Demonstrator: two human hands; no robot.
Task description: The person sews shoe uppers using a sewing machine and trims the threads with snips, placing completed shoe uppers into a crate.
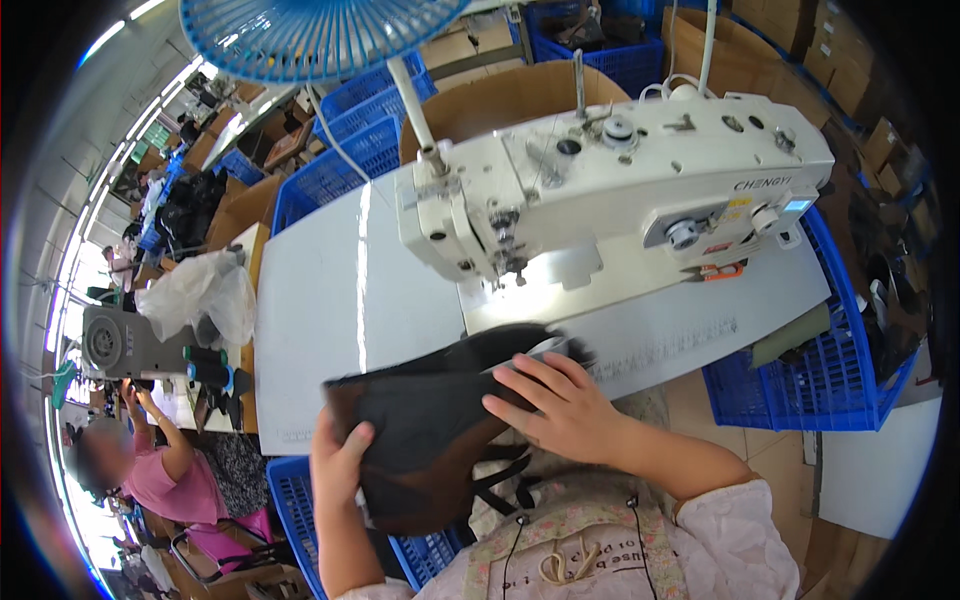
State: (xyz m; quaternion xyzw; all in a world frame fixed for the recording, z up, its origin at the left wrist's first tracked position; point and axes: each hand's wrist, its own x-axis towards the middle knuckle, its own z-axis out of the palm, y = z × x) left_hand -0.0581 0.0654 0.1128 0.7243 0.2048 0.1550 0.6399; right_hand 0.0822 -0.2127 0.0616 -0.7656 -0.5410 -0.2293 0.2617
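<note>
A black and brown sewn piece (425, 420), bag-like with dark straps dangling below it, is held up in front of me at the sewing table's near edge. My left hand (340, 455) grips its left side, thumb over the face. On its upper right side is my right hand (560, 410), with spread fingers across the dark material; the far side of that grip is hidden. The piece's upper right rim is smeared by motion, and something whitish shows there. Beyond it stands a white sewing machine (610, 190), its needle area lit and apart from the piece.
Orange-handled thread snips (715, 272) lie on the white tabletop (310, 300) near the machine's base. Blue crates (800, 370) stand right, behind and below. A blue fan (320, 35) hangs over the far left. Another person in pink (180, 480) works at a machine on the left.
</note>
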